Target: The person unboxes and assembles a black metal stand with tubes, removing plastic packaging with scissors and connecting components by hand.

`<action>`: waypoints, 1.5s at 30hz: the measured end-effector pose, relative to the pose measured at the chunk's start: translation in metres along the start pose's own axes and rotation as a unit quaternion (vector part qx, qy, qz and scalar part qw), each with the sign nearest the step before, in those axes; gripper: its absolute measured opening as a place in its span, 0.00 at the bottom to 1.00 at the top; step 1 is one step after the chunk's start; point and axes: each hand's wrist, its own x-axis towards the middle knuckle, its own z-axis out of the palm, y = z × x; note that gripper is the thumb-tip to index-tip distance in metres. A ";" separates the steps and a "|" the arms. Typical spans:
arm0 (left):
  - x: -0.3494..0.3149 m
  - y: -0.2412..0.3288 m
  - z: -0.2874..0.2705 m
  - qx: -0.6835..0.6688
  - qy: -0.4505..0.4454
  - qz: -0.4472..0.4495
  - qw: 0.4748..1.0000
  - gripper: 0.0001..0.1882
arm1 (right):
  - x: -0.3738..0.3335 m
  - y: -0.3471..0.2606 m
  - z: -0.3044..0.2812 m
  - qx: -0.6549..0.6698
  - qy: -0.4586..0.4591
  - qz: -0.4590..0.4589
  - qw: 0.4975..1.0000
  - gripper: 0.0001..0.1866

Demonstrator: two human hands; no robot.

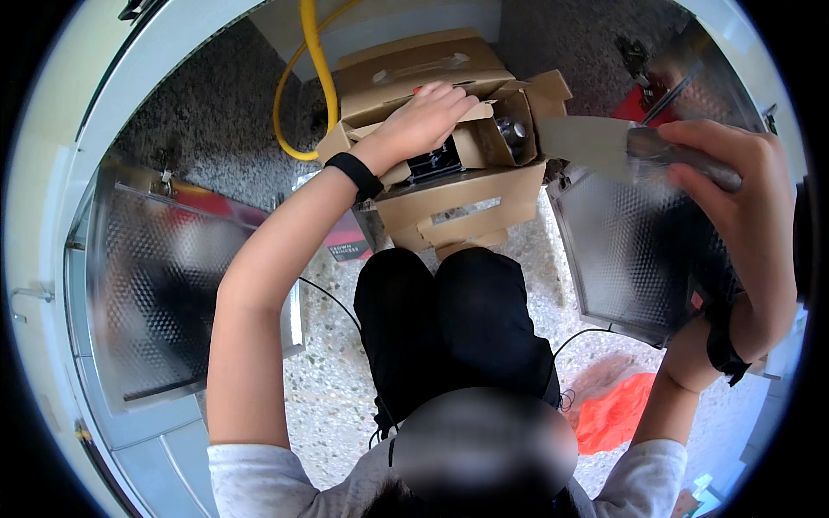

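Note:
In front of my knees stands an open cardboard box [484, 198] with its flaps up and inner cardboard dividers. My left hand [427, 116] reaches over it, fingers bent together over a cardboard flap [471, 112] inside. A shiny black item [436, 162] lies in the box below that hand. Glinting metal parts [511, 131] sit in the right compartment. Up at the right, my right hand [734, 164] grips a cleaver [596, 145] by its grey handle, which looks wrapped in clear plastic. Its broad pale blade points left, beside the box's right edge.
Open cabinet doors with textured metal faces stand at left [164, 293] and right [622, 259]. A yellow hose [319, 78] hangs behind the box. A pink-and-grey carton [350, 240] stands left of it. An orange-red plastic bag [615, 414] lies on the speckled floor [324, 380].

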 end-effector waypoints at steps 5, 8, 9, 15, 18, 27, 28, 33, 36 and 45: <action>-0.001 -0.001 0.002 -0.013 -0.006 -0.008 1.000 0.17 | 0.021 -0.017 0.006 0.031 -0.040 0.032 0.998 0.11; -0.001 -0.002 0.005 -0.005 0.011 -0.002 1.000 0.16 | 0.022 -0.012 0.015 -0.006 -0.014 0.029 0.999 0.11; 0.001 -0.005 0.006 -0.002 0.030 0.006 1.000 0.14 | 0.022 -0.010 0.015 0.008 -0.010 0.030 0.999 0.11; -0.010 -0.008 -0.001 -0.002 0.013 -0.004 1.000 0.16 | 0.043 -0.034 0.022 0.074 -0.078 0.092 0.990 0.09; -0.002 -0.006 0.002 -0.026 0.009 0.001 1.000 0.18 | 0.060 -0.031 0.066 0.057 -0.045 0.046 0.996 0.09; 0.001 -0.006 0.002 -0.037 0.009 0.004 0.999 0.16 | 0.065 0.002 0.153 0.040 -0.084 0.027 0.995 0.15; 0.002 -0.007 0.001 -0.038 0.009 0.007 0.999 0.16 | 0.062 0.000 0.153 0.047 -0.070 0.014 0.996 0.14; -0.008 -0.009 -0.007 0.026 0.003 -0.017 1.000 0.21 | 0.061 0.004 0.164 0.076 -0.098 0.013 0.992 0.10; -0.025 0.002 -0.013 0.133 0.029 -0.021 0.990 0.27 | 0.061 0.010 0.165 0.098 -0.114 0.028 0.988 0.10; -0.065 0.025 -0.019 0.173 0.220 -0.349 0.895 0.32 | 0.077 0.021 0.182 0.089 -0.141 0.021 0.986 0.09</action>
